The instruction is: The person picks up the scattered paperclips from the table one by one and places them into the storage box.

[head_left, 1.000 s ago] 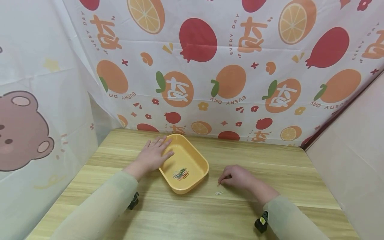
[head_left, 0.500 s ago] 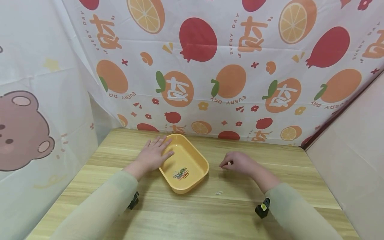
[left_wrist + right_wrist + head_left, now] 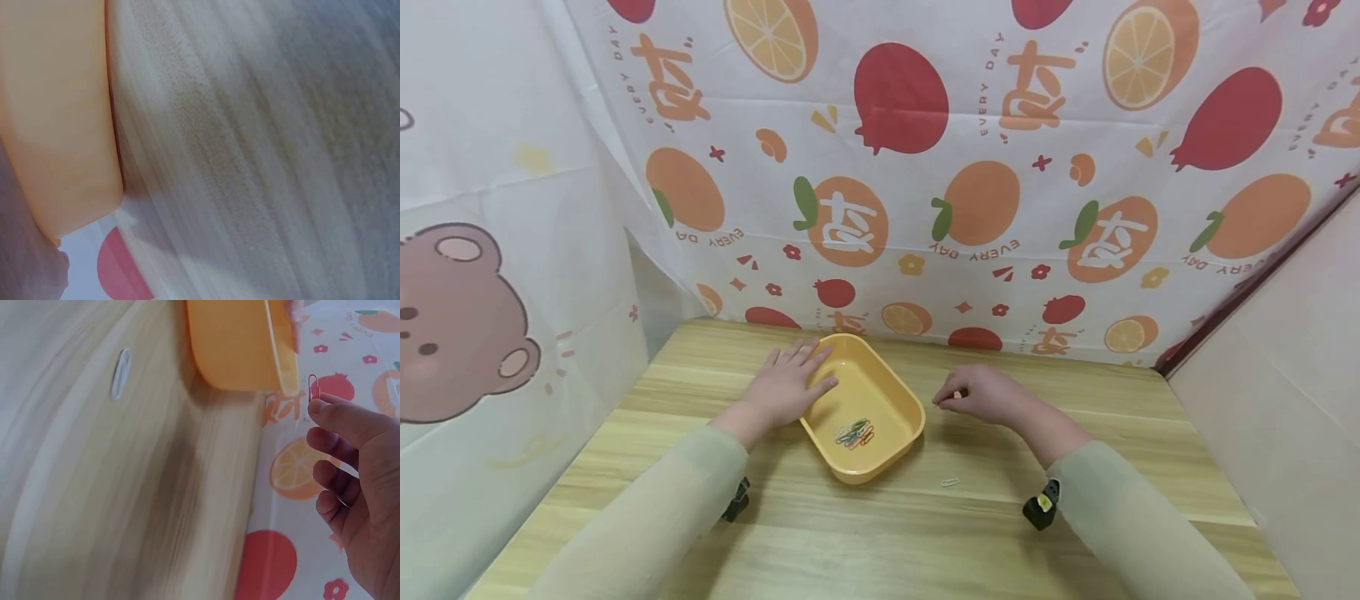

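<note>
My right hand (image 3: 988, 396) pinches a red paper clip (image 3: 314, 386) between thumb and forefinger, a little above the table and just right of the yellow tray (image 3: 891, 386). In the right wrist view the clip's loop sticks up past the fingertips. My left hand (image 3: 784, 385) lies with fingers spread over the tray's left rim. Several coloured paper clips (image 3: 855, 434) lie in a small heap at the tray's near end. One white paper clip (image 3: 950, 482) rests on the table to the right of the tray, also plain in the right wrist view.
The wooden table (image 3: 850, 542) runs back to a fruit-printed cloth (image 3: 917, 200). A white cloth with a bear print (image 3: 456, 308) hangs on the left, and a pale panel (image 3: 1285, 400) stands on the right.
My right hand has lifted the red paper clip off the table and moved back, then left toward the tray. My left hand has stayed on the rim.
</note>
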Demonstrator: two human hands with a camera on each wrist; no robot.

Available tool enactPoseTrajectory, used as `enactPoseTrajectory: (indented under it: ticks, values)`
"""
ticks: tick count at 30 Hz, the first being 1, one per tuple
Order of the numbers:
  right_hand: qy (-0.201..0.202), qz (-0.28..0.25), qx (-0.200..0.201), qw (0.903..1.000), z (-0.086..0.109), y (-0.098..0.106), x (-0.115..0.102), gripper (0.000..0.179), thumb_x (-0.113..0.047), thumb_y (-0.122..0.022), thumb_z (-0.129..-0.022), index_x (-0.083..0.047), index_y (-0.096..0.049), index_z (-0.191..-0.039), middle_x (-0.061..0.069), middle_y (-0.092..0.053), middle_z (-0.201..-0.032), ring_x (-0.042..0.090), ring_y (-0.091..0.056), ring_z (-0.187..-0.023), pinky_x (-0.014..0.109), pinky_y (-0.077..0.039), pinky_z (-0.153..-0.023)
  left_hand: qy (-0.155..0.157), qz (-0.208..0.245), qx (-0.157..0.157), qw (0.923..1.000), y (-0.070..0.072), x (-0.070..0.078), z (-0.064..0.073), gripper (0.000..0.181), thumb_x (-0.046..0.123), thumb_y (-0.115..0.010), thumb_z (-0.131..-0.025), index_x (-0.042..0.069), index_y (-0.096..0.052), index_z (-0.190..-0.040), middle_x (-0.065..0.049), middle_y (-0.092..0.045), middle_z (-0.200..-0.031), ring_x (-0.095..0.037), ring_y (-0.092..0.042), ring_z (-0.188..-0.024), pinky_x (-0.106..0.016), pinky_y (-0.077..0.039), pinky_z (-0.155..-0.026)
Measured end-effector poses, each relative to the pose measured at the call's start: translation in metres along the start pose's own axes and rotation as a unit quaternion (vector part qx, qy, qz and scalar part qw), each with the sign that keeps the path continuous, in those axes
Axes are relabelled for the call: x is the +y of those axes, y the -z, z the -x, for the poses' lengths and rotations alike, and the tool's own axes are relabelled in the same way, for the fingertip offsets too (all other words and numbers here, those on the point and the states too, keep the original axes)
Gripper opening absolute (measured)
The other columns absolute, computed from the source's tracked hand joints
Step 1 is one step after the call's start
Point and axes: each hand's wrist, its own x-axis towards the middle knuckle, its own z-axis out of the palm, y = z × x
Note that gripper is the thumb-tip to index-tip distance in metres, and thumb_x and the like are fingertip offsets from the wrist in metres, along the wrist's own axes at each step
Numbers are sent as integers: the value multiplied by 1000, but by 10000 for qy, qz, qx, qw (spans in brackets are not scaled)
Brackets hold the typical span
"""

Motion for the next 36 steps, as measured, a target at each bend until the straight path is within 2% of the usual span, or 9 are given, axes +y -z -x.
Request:
enactPoseTrajectory:
  ticks: [10,17,25,29,36]
  values:
    - [649,77,-167,9977,-41,-8,-30,11,-23,-73,-92,-21,-81,-100,-15,-63,-84,7,-56,-75,25,-50,-70,4,17,-16,10000,-1,0,1,71,61,-34,-102,21,-23,-159,-9,-14,-165,-36,-11,-151,-60,-1,-119]
    - [503,98,-303,9982,-62,-23,-44,11,-27,-73,-92,-27,-80,-100,-18,-62,-83,7,-56,-77,23,-49,-70,6,10,-11,10000,0,1,1,72,64,-31,-101,21,-24,-159,-8,-14,-165,-36,-12,-150,-59,-1,-119]
    - [652,335,-347,9967,-74,-38,-54,11,-26,-72,-93,-27,-81,-99,-17,-64,-84,5,-56,-78,21,-48,-71,-5,-15,34,10000,1,2,2,69,59,-37,-102,21,-25,-159,-9,-15,-165,-37,-13,-150,-60,-2,-119]
    - [640,500,-539,9952,-83,-50,-59,11,-27,-72,-93,-28,-81,-98,-17,-64,-83,4,-56,-77,21,-48,-71,16,-21,29,10000,0,1,1,68,58,-37,-102,22,-25,-159,-8,-15,-165,-35,-13,-151,-60,-3,-119]
    - [799,851,-930,9888,-98,-71,-73,10,-26,-72,-93,-26,-81,-96,-17,-69,-89,-2,-57,-81,18,-49,-81,-82,2,147,9999,0,1,2,68,57,-39,-102,19,-29,-158,-11,-19,-164,-38,-16,-150,-63,-6,-118]
